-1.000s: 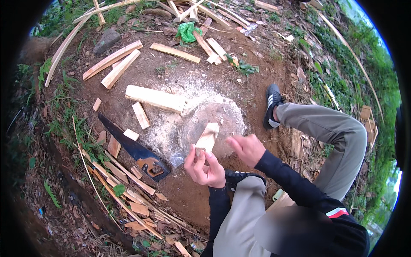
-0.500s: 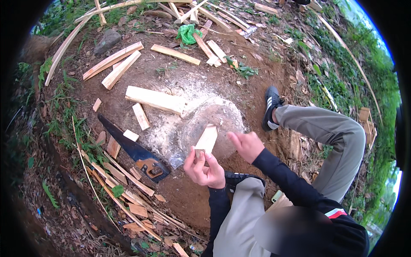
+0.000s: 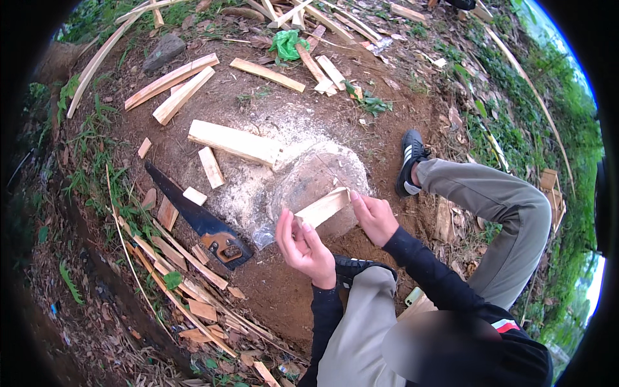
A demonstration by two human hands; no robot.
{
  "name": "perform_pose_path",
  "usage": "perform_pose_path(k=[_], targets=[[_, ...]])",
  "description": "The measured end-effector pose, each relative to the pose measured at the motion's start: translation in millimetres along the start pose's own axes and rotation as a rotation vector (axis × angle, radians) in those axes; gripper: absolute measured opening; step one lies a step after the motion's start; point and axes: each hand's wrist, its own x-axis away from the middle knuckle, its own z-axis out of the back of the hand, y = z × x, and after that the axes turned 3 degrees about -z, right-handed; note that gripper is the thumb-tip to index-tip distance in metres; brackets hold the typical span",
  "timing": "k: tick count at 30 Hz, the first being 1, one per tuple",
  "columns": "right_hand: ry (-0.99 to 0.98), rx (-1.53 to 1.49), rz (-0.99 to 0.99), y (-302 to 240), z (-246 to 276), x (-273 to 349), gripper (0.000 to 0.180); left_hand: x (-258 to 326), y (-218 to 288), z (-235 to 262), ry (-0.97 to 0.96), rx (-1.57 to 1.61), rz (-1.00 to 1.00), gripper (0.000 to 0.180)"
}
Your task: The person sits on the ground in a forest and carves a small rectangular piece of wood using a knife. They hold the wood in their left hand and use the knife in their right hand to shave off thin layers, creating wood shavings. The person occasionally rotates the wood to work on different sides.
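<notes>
Wood piece [image 3: 323, 208], short & pale, is held up bet. both hands, slanting from approx. 8 o'clock to 2 o'clock, w/ the round dusty slab [image 3: 308, 179] behind & below it. From where I'm standing, R hand [image 3: 376, 220] pinches the 2 o'clock end, thumb & fingertips closed on it. L hand [image 3: 304, 251] is half-curled at the 8 o'clock end, thumb by the edge, fingers fairly loose; can't tell if it's truly gripping or just steadying.

Step in hand, I'd say, is handling & looking over the piece, not cutting: saw [image 3: 192, 209] lies on the ground at 9 o'clock, well apart from both hands. Next move prob. calls for a surer hold on one end, esp. if L hand lets go, since R hand has only a small pinch. Mind the edges, too; rough wood may splinter.

Nearby, FYI: thick plank [image 3: 232, 140] at 10 o'clock, beside the sawdust [image 3: 237, 198]; thin strips [image 3: 209, 274] at 8 o'clock; green bag [image 3: 284, 45] just shy of 12; phone [image 3: 412, 297] bet. 4 & 5.
</notes>
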Motion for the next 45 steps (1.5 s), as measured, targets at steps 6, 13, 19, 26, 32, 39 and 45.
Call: perform_pose_path(k=[6,13,19,26,32,39,45], targets=[[0.000,-0.040,0.066,-26.9,-7.3,0.2,0.043,-10.8,12.1,7.6,-0.164,-0.094,-0.106,0.040],[-0.106,0.093,0.360,-46.4,11.1,23.9,0.032,-13.6,21.6,5.3,-0.021,-0.224,-0.280,0.036],[-0.188,0.086,0.275,-39.3,18.9,26.2,0.031,-12.4,9.8,10.0,-0.034,-0.234,-0.382,0.036],[-0.148,0.132,0.218,-27.1,17.5,13.4,0.035,-9.9,0.6,7.9,-0.042,-0.153,-0.393,0.034],[-0.133,0.162,0.348,-24.0,13.7,7.9,0.031,-11.2,0.8,8.2,-0.034,-0.153,-0.396,0.034],[-0.133,0.219,0.425,-26.1,12.2,6.1,0.028,-12.9,-2.9,13.2,-0.036,-0.158,-0.382,0.033],[-0.287,0.110,0.439,-36.1,19.5,11.6,0.031,-10.2,-6.2,16.4,-0.038,-0.150,-0.392,0.035]])
